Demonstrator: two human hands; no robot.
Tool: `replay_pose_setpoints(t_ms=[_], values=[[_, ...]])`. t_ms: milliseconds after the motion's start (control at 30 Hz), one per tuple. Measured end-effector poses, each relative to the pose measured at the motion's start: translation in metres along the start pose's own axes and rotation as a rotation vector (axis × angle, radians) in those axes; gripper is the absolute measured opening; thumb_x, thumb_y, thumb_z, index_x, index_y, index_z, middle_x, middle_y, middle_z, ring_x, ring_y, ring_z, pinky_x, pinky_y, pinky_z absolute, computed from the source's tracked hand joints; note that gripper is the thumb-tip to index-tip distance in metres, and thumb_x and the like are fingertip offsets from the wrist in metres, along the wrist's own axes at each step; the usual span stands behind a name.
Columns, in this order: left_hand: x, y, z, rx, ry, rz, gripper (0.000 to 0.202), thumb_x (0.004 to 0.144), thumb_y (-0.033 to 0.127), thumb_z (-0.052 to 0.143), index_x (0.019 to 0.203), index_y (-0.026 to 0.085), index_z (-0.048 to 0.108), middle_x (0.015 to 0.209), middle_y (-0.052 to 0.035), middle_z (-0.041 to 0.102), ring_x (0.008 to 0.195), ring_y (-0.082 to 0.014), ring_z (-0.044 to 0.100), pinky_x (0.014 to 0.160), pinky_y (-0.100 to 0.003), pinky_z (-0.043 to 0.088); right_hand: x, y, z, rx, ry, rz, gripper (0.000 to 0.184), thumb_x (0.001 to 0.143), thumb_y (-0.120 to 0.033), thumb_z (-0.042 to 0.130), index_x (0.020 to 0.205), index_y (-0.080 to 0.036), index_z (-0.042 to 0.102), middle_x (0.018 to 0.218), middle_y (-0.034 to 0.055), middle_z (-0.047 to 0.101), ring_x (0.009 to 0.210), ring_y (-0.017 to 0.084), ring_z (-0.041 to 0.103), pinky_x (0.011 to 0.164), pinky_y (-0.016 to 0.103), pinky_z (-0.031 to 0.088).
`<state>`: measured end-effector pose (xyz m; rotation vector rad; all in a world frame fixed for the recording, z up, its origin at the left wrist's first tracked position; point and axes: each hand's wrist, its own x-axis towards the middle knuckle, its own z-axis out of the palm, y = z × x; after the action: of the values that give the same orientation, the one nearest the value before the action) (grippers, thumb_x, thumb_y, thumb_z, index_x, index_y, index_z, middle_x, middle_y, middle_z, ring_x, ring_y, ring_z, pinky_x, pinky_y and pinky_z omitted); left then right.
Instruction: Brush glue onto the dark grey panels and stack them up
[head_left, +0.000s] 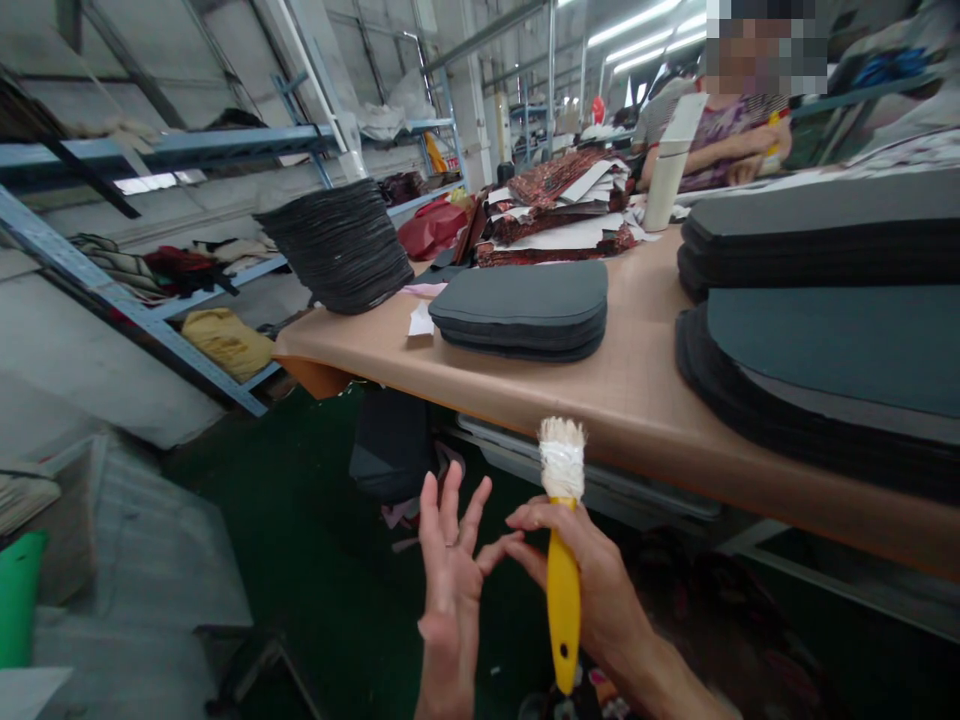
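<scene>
In the head view, my right hand (pixel 600 570) grips a brush with a yellow handle (pixel 564 600), its pale bristles (pixel 562 440) pointing up. White stuff coats the base of the bristles. My left hand (pixel 455 560) is raised beside it, fingers spread, holding nothing. Its thumb tip is at or very near the right hand's fingertips; contact is hard to tell. Both hands are in front of the table edge, over the dark green floor (pixel 315 560). Beyond them, a low stack of dark grey rounded panels (pixel 521 300) lies on the brown-covered table (pixel 637 360).
Larger stacks of dark panels (pixel 840 350) lie at the right. A tall black stack (pixel 337 245) stands at the table's left end. Red-patterned pieces (pixel 559 205) are piled behind. Another person (pixel 720 140) is across the table. Blue shelving (pixel 172 150) lines the left wall.
</scene>
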<state>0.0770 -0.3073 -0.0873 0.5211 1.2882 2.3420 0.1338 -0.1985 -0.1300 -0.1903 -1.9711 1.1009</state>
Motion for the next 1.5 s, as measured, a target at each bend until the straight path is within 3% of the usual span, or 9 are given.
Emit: replay_pose_setpoints(t_ms=[233,400,533,700,900,1067,1200,1400,1500], values=[[0.001,0.0,-0.014,0.144,-0.092,0.015,0.091,0.045,0.067,0.074,0.127,0.037,0.048,0.146,-0.0104,0.034,0.122,-0.0424,0.042,0.073,-0.043,0.054,-0.001,0.001,-0.009,0.117,-0.196,0.253,0.009,0.085,-0.028,0.056,0.079,-0.021,0.056,0.075,0.0004,0.06,0.069,0.013,0.057,0.064,0.022,0.046],[0.007,0.011,-0.014,0.185,0.088,0.105,0.081,0.057,0.055,0.077,0.129,0.04,0.042,0.13,-0.0096,0.052,0.105,-0.0336,0.058,0.071,-0.04,0.055,0.004,0.003,-0.016,0.168,-0.102,0.373,0.014,0.083,-0.033,0.057,0.079,-0.02,0.058,0.069,0.0003,0.06,0.062,0.012,0.057,0.058,0.02,0.045],[0.008,0.001,-0.019,0.487,0.292,0.154,0.043,0.071,0.034,0.072,0.111,0.026,0.061,0.091,-0.0046,0.065,0.083,-0.019,0.062,0.077,-0.029,0.051,0.001,0.003,-0.013,0.184,-0.149,0.333,0.022,0.086,-0.032,0.052,0.1,-0.021,0.064,0.062,-0.0008,0.059,0.062,0.013,0.057,0.059,0.021,0.046],[0.004,-0.013,-0.006,0.748,0.131,0.264,0.023,0.064,0.026,0.077,0.086,0.026,0.072,0.09,-0.0051,0.062,0.081,-0.0206,0.056,0.073,-0.029,0.048,-0.002,0.0,-0.007,0.137,-0.211,0.212,0.024,0.081,-0.025,0.056,0.102,-0.023,0.068,0.081,0.0034,0.067,0.076,0.016,0.06,0.067,0.024,0.048],[0.011,-0.015,-0.001,0.783,0.068,0.428,0.006,0.071,0.023,0.071,0.071,0.029,0.073,0.074,-0.0036,0.062,0.077,-0.0217,0.054,0.072,-0.033,0.045,-0.001,-0.003,-0.006,0.179,-0.386,0.21,0.022,0.087,-0.024,0.047,0.084,-0.019,0.068,0.074,0.0014,0.063,0.068,0.013,0.056,0.065,0.022,0.046],[0.015,-0.021,-0.008,0.427,0.179,0.134,0.018,0.072,0.033,0.07,0.062,0.019,0.065,0.075,-0.0016,0.057,0.072,-0.0147,0.052,0.066,-0.025,0.044,-0.003,-0.009,-0.004,0.095,-0.345,0.098,0.026,0.082,-0.019,0.055,0.105,-0.023,0.065,0.072,-0.0015,0.065,0.066,0.012,0.057,0.075,0.027,0.045],[0.021,-0.024,-0.018,0.066,0.318,-0.02,0.025,0.069,0.038,0.073,0.068,0.015,0.063,0.075,-0.0009,0.056,0.07,-0.0115,0.049,0.066,-0.022,0.043,-0.005,-0.007,-0.005,0.008,-0.157,0.052,0.014,0.08,-0.022,0.06,0.092,-0.022,0.066,0.073,0.0001,0.067,0.069,0.014,0.06,0.071,0.027,0.046],[0.017,-0.02,-0.027,0.086,0.268,-0.066,0.021,0.074,0.036,0.069,0.076,0.015,0.066,0.079,-0.0027,0.06,0.073,-0.0119,0.053,0.068,-0.022,0.044,-0.004,0.001,-0.01,-0.03,-0.037,0.124,0.007,0.083,-0.026,0.059,0.079,-0.022,0.063,0.072,0.0005,0.064,0.068,0.014,0.058,0.065,0.025,0.045],[0.016,-0.017,-0.024,-0.014,0.239,-0.147,0.038,0.08,0.044,0.061,0.056,0.014,0.06,0.084,-0.0073,0.064,0.089,-0.0177,0.057,0.077,-0.026,0.046,-0.003,0.001,-0.01,-0.02,-0.032,0.118,0.01,0.084,-0.026,0.057,0.076,-0.022,0.061,0.072,0.0004,0.064,0.069,0.014,0.058,0.067,0.025,0.045]])
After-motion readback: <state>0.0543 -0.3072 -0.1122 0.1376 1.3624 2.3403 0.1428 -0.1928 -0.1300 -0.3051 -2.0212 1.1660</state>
